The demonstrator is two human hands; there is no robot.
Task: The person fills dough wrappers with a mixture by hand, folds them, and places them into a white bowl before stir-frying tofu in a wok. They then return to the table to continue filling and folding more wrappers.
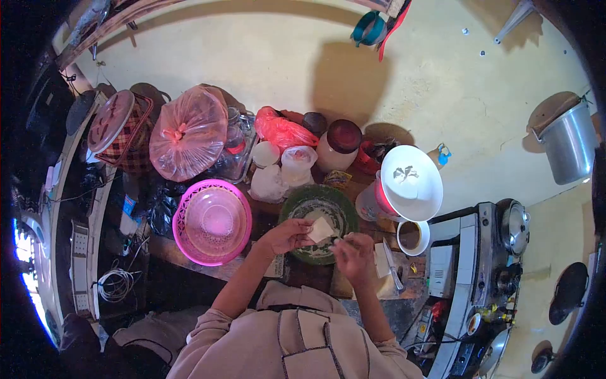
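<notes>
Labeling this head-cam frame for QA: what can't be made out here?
- White piece, head view: too small to identify; left hand covers its near edge.
- Right hand: fingertips blurred, so whether they pinch anything is unclear.
- Green plate: near rim hidden by both hands.
- Pink bag: contents obscured by cloudy plastic.
- Stove: bottom-right part cut off by the dark fisheye edge.
</notes>
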